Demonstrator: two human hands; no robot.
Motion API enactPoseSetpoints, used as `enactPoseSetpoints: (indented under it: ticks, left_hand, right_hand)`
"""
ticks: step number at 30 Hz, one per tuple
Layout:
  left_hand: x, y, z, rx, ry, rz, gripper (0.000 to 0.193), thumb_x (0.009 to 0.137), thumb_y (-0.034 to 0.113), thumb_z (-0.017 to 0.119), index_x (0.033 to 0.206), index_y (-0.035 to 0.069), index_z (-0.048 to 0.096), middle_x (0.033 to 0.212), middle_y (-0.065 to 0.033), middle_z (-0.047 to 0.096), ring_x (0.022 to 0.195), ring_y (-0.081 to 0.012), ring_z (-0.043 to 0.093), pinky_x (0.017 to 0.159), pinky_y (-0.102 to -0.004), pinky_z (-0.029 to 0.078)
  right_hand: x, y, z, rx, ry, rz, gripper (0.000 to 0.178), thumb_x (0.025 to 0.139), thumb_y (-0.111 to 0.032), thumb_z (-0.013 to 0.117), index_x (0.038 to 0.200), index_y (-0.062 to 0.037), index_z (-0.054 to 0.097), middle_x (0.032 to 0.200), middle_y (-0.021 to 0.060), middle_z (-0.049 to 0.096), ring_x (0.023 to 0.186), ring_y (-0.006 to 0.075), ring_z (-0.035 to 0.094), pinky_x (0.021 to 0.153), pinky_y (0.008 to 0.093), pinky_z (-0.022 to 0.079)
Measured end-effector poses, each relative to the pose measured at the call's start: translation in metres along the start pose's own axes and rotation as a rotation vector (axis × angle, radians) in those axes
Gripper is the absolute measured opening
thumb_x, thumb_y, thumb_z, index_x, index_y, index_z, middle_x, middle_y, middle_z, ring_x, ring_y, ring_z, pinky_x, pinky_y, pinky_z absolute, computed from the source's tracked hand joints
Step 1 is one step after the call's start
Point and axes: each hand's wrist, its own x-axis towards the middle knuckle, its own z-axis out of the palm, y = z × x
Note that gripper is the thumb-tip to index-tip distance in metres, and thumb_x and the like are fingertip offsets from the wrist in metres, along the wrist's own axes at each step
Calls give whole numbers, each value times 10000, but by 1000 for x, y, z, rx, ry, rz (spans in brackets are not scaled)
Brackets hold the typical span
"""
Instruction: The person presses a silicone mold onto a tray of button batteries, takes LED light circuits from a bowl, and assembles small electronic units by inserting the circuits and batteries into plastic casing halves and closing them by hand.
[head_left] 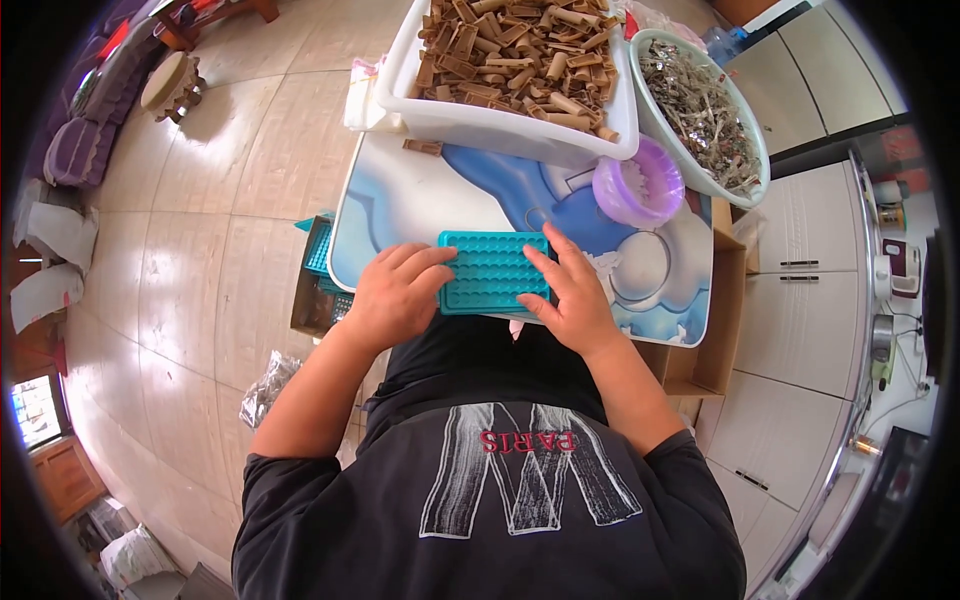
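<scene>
A teal plastic tray (497, 272) with rows of round hollows lies at the near edge of the table, in front of my body. My left hand (398, 297) grips its left side, the curled fingertips resting on the rim. On the opposite side my right hand (577, 298) holds the right edge, with the forefinger along the far corner and the thumb on the near part. The undersides of both hands' grips are hidden.
A blue and white patterned table (420, 190) carries a white tub (510, 135) of brown pieces, a purple bowl (640, 205) and a green basin (755, 150) of silvery scraps. Cardboard boxes (725, 300) stand beside it; teal trays (320, 250) sit at left.
</scene>
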Motion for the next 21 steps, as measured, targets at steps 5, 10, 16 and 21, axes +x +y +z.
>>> enactPoseSetpoints:
  ticks: [5,10,16,21]
  left_hand:
    - [9,9,-3,-46,-7,-43,495,643,242,747,1074,60,584,1267,-146,543,1088,-345,552,930,-447,451]
    - [12,10,2,18,-176,-32,935,536,411,833,1323,71,460,1376,-174,434,1264,-370,437,1074,-483,343]
    - [6,9,9,105,-241,-11,910,513,316,841,1311,74,476,1382,-164,429,1265,-366,434,1058,-470,377]
    - [2,11,12,136,-172,31,874,522,288,825,1298,58,496,1312,-149,466,1239,-345,454,1049,-462,395]
  right_hand:
    - [0,-1,1,12,-38,26,551,790,-329,722,1246,-61,569,1378,213,433,1199,386,483,983,446,417]
    - [2,-1,1,-12,-44,23,551,785,-342,721,1234,-64,562,1362,206,439,1189,388,481,984,453,409]
    - [0,1,-2,-57,-103,9,589,797,-392,702,1264,-76,533,1372,195,432,1223,397,445,1016,470,376]
    - [-2,4,-2,-107,-131,-54,733,762,-546,679,1298,-77,506,1395,197,411,1245,417,426,1041,478,357]
